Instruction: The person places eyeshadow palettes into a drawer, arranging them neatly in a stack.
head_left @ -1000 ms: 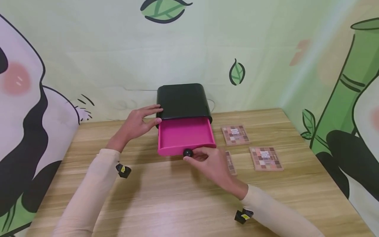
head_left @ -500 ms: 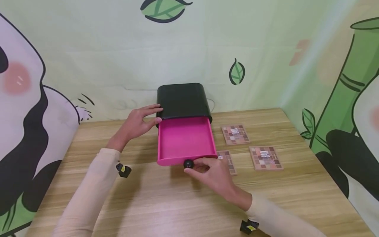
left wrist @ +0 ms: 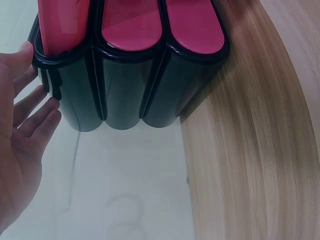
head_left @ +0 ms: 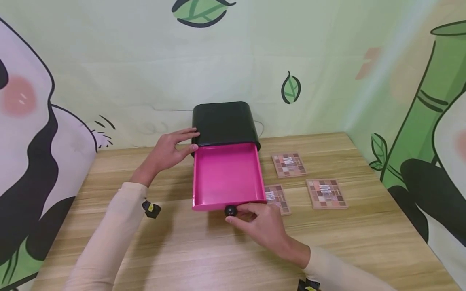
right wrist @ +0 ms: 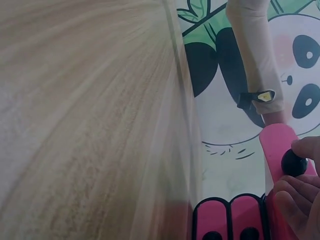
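Observation:
A small black cabinet [head_left: 223,121] with three pink drawers stacked in it stands at the back of the table. Its top drawer [head_left: 228,178] is pulled far out and its bare pink floor shows. My right hand [head_left: 267,228] pinches the round black knob [head_left: 230,210] on the drawer front between thumb and fingers. On the cabinet's left side rests my left hand [head_left: 169,149], fingers extended along the wall and thumb at the front edge. In the left wrist view, the two lower drawers [left wrist: 132,25] are closed.
Right of the cabinet lie three square eyeshadow palettes: one at the back [head_left: 289,165], one further right [head_left: 327,194], and one near the drawer [head_left: 278,199], partly covered by it and my right hand. A printed cloth backdrop [head_left: 145,72] rises behind the wooden table [head_left: 189,254].
My right hand has drawn the top drawer further out toward me by its knob. My left hand has stayed on the cabinet's side. The palette near the drawer shows more than a second ago.

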`<state>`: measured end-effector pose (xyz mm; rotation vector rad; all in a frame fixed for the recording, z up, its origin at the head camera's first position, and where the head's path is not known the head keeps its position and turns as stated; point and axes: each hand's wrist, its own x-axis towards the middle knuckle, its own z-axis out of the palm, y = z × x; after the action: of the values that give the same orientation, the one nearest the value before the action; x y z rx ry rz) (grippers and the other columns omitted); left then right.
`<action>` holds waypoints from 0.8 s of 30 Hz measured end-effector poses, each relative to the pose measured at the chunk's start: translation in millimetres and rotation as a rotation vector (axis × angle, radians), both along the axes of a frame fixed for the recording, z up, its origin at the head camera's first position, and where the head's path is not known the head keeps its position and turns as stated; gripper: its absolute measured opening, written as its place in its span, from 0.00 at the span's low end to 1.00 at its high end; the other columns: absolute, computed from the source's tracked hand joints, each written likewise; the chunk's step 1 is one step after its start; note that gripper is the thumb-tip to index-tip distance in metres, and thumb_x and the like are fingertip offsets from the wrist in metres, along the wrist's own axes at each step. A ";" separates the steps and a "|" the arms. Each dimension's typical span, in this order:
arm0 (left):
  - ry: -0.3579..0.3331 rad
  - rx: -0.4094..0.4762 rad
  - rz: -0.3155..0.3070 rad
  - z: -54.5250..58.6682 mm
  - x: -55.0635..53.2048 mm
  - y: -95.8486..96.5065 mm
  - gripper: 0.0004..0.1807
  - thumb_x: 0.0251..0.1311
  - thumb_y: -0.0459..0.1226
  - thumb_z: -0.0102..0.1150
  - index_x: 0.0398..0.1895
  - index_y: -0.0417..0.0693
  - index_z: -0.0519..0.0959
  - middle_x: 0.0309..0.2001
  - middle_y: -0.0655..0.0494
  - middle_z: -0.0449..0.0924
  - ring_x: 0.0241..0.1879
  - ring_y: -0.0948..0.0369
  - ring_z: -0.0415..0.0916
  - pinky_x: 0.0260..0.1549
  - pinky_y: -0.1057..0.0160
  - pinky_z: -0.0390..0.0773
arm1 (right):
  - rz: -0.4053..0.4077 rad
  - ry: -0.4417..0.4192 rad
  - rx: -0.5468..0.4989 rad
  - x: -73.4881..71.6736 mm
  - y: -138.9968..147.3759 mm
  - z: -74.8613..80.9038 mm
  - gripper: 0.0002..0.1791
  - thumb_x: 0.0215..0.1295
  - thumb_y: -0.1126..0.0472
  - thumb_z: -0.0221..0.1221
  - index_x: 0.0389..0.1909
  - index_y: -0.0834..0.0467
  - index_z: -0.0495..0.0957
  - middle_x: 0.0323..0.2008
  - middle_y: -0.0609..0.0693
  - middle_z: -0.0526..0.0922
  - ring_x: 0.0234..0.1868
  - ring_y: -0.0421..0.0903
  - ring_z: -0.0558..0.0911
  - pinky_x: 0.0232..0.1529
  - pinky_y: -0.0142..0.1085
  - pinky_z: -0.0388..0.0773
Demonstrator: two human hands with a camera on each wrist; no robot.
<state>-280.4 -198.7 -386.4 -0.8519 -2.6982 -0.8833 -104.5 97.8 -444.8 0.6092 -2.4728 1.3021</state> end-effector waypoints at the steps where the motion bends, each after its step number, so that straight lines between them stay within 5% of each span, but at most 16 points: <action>1: 0.001 0.002 0.000 0.0 0.0 -0.2 0.28 0.69 0.48 0.63 0.68 0.47 0.77 0.71 0.46 0.72 0.71 0.44 0.69 0.66 0.40 0.70 | -0.001 -0.002 0.002 0.0 0.0 -0.5 0.15 0.50 0.54 0.79 0.33 0.59 0.90 0.28 0.47 0.90 0.26 0.33 0.85 0.28 0.26 0.82; 19: 0.008 0.016 0.001 -1.0 -2.2 0.5 0.27 0.69 0.48 0.64 0.67 0.48 0.78 0.71 0.47 0.73 0.71 0.45 0.68 0.67 0.40 0.69 | 0.016 0.030 -0.013 0.2 3.7 -8.0 0.15 0.51 0.55 0.79 0.35 0.59 0.90 0.30 0.50 0.91 0.27 0.38 0.87 0.28 0.31 0.84; 24: 0.008 0.010 -0.004 -0.7 -1.0 0.4 0.27 0.69 0.48 0.63 0.68 0.47 0.78 0.71 0.46 0.73 0.71 0.45 0.68 0.67 0.40 0.69 | 0.063 0.088 -0.038 6.4 14.9 0.9 0.14 0.54 0.55 0.77 0.39 0.56 0.90 0.36 0.46 0.91 0.31 0.40 0.87 0.31 0.34 0.84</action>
<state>-281.4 -198.3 -387.1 -0.8570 -2.6844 -0.8909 -98.1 112.6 -443.9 0.7251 -2.3706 1.3132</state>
